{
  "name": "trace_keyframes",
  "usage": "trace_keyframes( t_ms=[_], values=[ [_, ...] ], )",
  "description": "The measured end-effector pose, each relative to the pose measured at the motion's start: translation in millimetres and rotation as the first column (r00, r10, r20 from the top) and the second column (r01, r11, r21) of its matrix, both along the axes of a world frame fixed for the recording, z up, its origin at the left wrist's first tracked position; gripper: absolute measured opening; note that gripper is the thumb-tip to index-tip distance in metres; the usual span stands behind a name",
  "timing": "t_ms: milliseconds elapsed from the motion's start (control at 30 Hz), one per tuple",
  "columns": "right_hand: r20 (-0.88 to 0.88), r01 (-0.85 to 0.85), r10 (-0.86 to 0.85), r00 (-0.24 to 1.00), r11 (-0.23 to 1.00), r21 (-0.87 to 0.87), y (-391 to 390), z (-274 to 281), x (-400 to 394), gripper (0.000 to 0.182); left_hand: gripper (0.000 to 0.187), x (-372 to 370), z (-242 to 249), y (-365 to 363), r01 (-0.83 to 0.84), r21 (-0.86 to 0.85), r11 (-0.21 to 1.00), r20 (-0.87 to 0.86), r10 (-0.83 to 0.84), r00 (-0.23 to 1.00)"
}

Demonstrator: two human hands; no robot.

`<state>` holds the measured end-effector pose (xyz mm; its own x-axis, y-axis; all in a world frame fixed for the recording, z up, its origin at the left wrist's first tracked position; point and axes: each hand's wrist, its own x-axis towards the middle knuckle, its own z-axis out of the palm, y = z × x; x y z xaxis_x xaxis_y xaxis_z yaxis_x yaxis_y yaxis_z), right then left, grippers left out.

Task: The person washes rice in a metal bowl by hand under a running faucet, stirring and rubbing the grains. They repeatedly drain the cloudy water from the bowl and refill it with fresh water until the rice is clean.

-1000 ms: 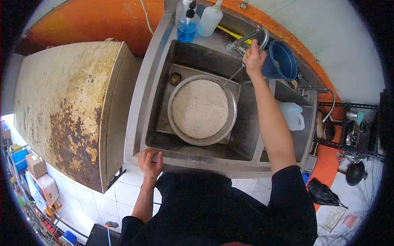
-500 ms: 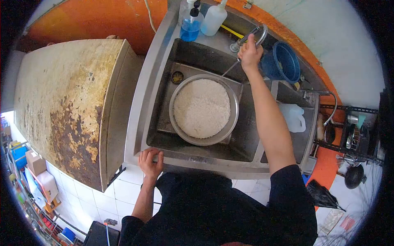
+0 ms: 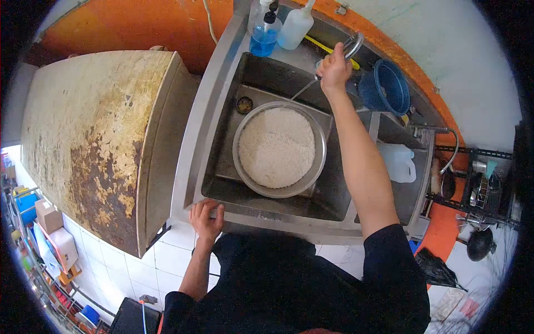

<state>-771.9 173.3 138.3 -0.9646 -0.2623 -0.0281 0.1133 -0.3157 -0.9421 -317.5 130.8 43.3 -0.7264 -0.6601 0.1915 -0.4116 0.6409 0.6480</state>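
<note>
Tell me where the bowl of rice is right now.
In the head view the bowl of rice sits inside the steel sink, below the faucet that the right hand grips; the left hand rests on the sink's front edge.

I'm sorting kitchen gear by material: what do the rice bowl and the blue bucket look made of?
The rice bowl looks like stainless steel: a grey, shiny rim like the sink around it. The blue bucket is probably plastic: uniform matte blue with no metallic glint.

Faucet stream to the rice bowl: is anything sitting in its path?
Nothing visible blocks it. The right hand grips the faucet, and the water stream runs clear across the sink to the rim of the rice bowl.
</note>
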Motion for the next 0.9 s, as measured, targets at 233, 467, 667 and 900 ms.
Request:
trace_keyframes(
  t_ms=[233, 467, 667, 900],
  values=[
    [0.021, -0.013, 0.013, 1.0, 0.999, -0.033, -4, -2, 0, 0.051, 0.012, -1, 3, 0, -0.009, -0.012, 1.0, 0.012, 0.009, 1.0],
    [0.064, -0.035, 0.038, 0.997, 0.999, -0.038, -7, 3, 6, 0.053, 0.012, 0, 1, 1, -0.014, -0.005, 1.0, 0.023, 0.015, 1.0],
    [0.137, -0.119, 0.133, 0.982, 0.987, -0.105, -5, 13, 17, 0.053, 0.011, -1, 5, 0, -0.003, -0.011, 1.0, -0.011, 0.003, 1.0],
    [0.232, -0.255, 0.307, 0.923, 0.939, -0.231, 7, 18, 21, 0.052, 0.012, 0, 5, 0, 0.0, 0.001, 1.0, 0.005, 0.0, 1.0]
  ],
)
